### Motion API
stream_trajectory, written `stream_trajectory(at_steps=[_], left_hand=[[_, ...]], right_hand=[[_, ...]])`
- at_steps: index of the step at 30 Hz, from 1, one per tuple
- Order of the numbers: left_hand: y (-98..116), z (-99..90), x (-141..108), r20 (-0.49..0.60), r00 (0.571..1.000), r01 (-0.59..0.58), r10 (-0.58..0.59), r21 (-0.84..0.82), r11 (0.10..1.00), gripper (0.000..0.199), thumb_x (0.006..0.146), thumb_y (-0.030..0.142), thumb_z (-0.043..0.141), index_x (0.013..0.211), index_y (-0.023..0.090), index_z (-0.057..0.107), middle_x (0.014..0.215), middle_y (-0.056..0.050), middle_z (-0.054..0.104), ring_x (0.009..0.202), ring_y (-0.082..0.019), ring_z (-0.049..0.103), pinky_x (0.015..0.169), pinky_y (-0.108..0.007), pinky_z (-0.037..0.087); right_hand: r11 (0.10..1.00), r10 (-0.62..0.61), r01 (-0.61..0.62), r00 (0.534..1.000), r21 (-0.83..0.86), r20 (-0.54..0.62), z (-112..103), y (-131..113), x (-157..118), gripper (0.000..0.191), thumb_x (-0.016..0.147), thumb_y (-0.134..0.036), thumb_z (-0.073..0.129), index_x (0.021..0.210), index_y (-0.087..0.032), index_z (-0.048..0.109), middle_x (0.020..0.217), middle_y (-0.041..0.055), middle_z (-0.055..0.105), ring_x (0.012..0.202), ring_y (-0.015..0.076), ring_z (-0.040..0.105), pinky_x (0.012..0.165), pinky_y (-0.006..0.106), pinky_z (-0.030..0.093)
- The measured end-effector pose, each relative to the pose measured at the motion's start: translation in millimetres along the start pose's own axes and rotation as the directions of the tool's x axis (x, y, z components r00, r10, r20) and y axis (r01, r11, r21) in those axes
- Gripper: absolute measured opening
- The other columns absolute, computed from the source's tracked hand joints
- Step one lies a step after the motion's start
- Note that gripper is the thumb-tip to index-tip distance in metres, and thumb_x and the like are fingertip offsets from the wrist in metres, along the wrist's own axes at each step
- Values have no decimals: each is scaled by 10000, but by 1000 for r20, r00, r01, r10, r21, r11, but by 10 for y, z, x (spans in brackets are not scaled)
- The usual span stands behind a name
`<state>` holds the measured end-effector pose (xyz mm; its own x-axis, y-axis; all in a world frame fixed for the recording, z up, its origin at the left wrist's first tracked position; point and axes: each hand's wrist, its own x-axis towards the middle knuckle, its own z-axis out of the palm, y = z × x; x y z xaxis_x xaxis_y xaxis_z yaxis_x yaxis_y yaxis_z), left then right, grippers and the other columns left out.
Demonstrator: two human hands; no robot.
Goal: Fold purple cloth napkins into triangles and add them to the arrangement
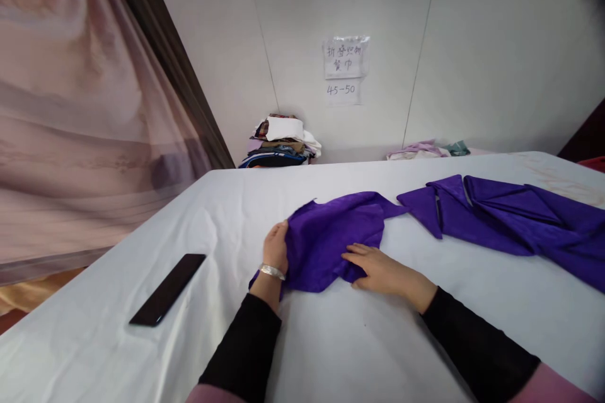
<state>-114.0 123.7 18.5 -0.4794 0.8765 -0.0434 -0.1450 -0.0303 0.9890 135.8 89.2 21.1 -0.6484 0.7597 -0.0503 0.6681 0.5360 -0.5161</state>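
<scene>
A purple cloth napkin [331, 236] lies loosely spread and rumpled in front of me, with one pointed end reaching right. My left hand [276, 249], with a silver bracelet at the wrist, grips its left edge; the fingertips are hidden by the cloth. Fingers stretched out, my right hand [378, 267] rests on the napkin's lower right part. Further right lie more purple napkins [501, 217], some folded to points and overlapping; how many there are I cannot tell.
A black phone [167, 289] lies on the white-covered table [208, 359] at left. Beyond the far edge sit a stack of folded clothes [281, 145] and a low heap of fabric [420, 150]. Handwritten paper signs [344, 69] hang on the wall; a pink curtain [85, 107] hangs at left.
</scene>
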Motion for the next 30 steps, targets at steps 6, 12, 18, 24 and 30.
stream_trajectory(at_steps=[6, 12, 18, 24, 30], left_hand=[[80, -437, 356, -327, 944, 53, -49, 2, 999, 197, 743, 334, 542, 780, 162, 631, 630, 13, 606, 717, -157, 579, 696, -292, 474], [70, -485, 383, -382, 919, 120, -100, 28, 992, 157, 755, 263, 521, 702, 161, 628, 637, -19, 619, 742, -189, 606, 712, -334, 505], [132, -492, 358, -385, 921, 117, -66, 109, 987, 179, 734, 254, 532, 576, 188, 583, 618, -21, 609, 821, -229, 597, 751, -365, 494], [127, -583, 427, -343, 939, 97, -41, 147, 984, 192, 717, 243, 552, 533, 190, 563, 622, -24, 599, 868, -230, 581, 827, -356, 458], [-26, -577, 492, -302, 952, 68, -41, 77, 995, 169, 732, 310, 522, 675, 169, 594, 631, -13, 600, 681, -172, 585, 702, -348, 499]], right_hand=[[999, -41, 39, 997, -28, -63, 62, 42, 41, 421, 754, -309, 595, 1164, -216, 581, 1372, 114, 426, 1275, 275, 350, 1028, 436, 277], [996, -85, 85, 982, -6, -170, 77, 63, 78, 224, 715, -66, 479, 814, -190, 637, 1200, 88, 582, 1156, 209, 484, 962, 353, 352], [999, 22, -20, 996, 26, -87, -220, 136, -23, 160, 727, -106, 478, 756, -200, 605, 906, 39, 667, 853, 178, 600, 751, 267, 421], [828, 430, -470, 882, -307, -192, -704, 500, -283, 165, 725, -128, 476, 765, -197, 621, 842, 77, 678, 811, 240, 617, 649, 291, 382], [769, 419, -574, 785, -280, -456, -831, 733, -408, 294, 679, -36, 413, 792, -199, 630, 927, 63, 670, 823, 205, 615, 653, 275, 402]])
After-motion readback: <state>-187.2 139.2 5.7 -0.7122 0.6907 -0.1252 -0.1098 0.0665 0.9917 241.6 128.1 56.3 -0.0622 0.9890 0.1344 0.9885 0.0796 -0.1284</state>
